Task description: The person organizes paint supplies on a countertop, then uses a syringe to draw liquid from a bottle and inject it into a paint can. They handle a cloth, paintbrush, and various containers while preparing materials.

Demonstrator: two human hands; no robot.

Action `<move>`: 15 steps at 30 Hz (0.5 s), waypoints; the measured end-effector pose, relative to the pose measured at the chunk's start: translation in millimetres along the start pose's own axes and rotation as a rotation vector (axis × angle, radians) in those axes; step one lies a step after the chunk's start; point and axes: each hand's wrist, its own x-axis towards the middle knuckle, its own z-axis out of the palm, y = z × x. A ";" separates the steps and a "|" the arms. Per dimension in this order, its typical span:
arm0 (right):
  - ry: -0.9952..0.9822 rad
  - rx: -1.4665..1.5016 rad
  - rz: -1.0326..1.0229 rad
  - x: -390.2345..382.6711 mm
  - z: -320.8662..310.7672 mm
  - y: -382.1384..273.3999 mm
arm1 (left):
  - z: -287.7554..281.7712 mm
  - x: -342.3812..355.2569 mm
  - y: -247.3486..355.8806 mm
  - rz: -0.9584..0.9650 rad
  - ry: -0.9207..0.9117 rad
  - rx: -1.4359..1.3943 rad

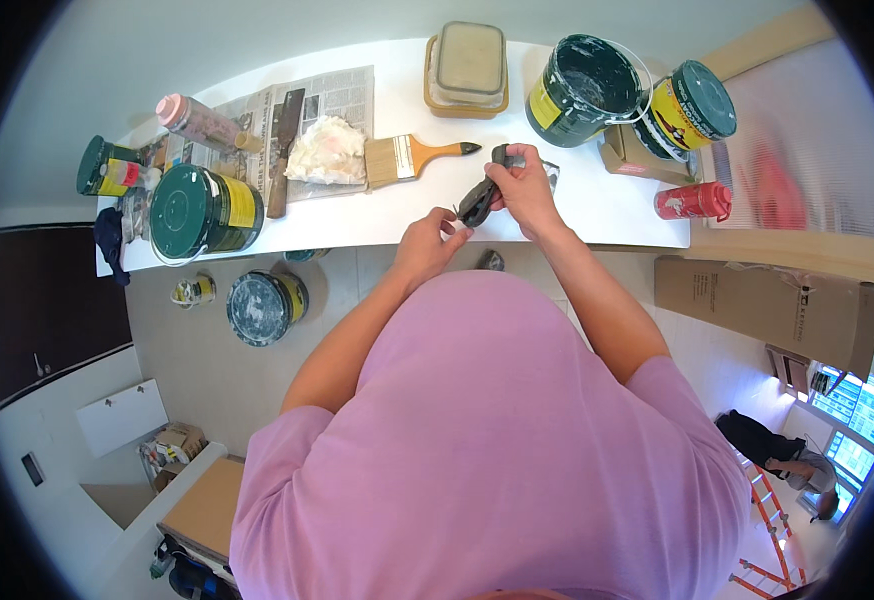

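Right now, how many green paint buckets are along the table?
4: a small bucket far left, a large lidded bucket nearby, an open bucket right of centre, a lidded bucket farther right.

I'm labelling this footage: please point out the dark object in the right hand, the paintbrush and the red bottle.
Dark object [476, 204]: head view, on its lower, wider part.
Paintbrush [404, 158]: head view, on the pale band between bristles and handle.
Red bottle [688, 201]: head view, on mid-body.

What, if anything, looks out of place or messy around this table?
A dark cloth droops over the left end of the table instead of lying on top. On the floor, a large bucket has a messy top, smeared with white.
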 end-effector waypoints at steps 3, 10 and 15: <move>0.020 -0.049 -0.029 -4.6 1.4 -1.3 | -5.7 4.1 -4.9 0.026 -0.023 0.021; -0.076 -0.136 -0.036 -7.5 -7.5 -3.1 | -5.2 2.2 -5.2 0.010 0.008 -0.009; -0.142 -0.205 -0.018 -0.7 -10.5 2.6 | -3.1 11.5 -18.1 -0.050 0.056 -0.227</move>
